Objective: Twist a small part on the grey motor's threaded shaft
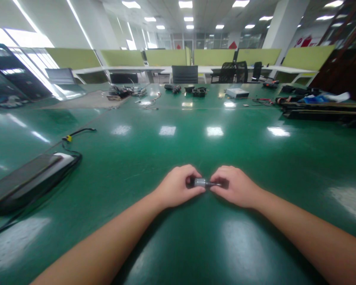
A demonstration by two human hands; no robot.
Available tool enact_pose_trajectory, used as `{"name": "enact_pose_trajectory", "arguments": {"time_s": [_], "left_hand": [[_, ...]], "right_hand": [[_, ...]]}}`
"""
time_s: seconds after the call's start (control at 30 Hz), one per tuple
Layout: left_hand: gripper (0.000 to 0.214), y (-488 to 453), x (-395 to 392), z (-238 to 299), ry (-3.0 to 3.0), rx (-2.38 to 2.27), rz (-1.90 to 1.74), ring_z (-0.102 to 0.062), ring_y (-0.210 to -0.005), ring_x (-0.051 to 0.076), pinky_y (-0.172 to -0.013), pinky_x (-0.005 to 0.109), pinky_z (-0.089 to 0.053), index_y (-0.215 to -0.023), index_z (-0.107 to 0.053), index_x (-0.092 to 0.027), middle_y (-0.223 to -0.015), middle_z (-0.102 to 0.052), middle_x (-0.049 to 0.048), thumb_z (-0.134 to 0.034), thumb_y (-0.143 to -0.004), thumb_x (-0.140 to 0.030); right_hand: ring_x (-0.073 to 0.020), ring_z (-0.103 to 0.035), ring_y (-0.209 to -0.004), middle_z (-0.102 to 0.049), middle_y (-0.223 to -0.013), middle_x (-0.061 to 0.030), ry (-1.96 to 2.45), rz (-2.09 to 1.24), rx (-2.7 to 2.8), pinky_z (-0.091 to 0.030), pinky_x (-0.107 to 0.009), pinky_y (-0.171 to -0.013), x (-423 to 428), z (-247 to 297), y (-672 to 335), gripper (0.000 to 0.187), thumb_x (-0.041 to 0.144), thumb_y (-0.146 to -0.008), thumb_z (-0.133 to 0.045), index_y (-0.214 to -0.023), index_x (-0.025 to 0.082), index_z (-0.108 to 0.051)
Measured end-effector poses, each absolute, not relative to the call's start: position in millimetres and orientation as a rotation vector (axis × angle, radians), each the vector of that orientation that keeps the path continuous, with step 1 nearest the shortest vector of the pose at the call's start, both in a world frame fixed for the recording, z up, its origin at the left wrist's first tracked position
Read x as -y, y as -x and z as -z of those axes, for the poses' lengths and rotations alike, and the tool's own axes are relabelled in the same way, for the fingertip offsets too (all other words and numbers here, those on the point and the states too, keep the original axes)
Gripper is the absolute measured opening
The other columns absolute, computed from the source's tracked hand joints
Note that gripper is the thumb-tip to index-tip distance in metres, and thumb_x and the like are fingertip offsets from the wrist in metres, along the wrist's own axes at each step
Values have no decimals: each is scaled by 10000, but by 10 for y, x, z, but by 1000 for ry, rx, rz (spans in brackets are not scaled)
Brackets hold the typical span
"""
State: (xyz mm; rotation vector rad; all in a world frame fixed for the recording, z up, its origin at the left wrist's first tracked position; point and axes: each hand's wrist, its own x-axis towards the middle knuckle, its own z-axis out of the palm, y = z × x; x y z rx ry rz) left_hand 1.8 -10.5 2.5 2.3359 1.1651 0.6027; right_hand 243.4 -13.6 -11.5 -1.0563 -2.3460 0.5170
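A small grey-and-black cylinder lies sideways just over the green tabletop, with a thinner dark part towards its right end. Its exact kind is too blurred to tell. My left hand has thumb and fingers curled round the thick grey end. From the other side, my right hand pinches the thin dark end. Only a short stretch shows between the hands; both ends are partly covered by fingers.
At the left lies a long dark-and-white device with a black cable. Electronic parts, a white box and dark panels sit farther back. Chairs stand beyond the table's far edge.
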Motion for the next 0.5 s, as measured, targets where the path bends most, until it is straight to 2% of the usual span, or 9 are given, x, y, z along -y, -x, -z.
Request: {"name": "enact_pose_trajectory", "arguments": {"time_s": [0.5], "left_hand": [[237,18,115,-28,-2315,-1191,-586,-590,-731,166,-647,266,-446,-960,-703,-187,-837,-665,20,-757,-819,-371]], "right_hand": [[-144,-598,-684,-673,-747,-5,1097,-575,2346,-436,-287,-674,90,85,-2538,33,187,-778,-713,-808,179,-702]]}}
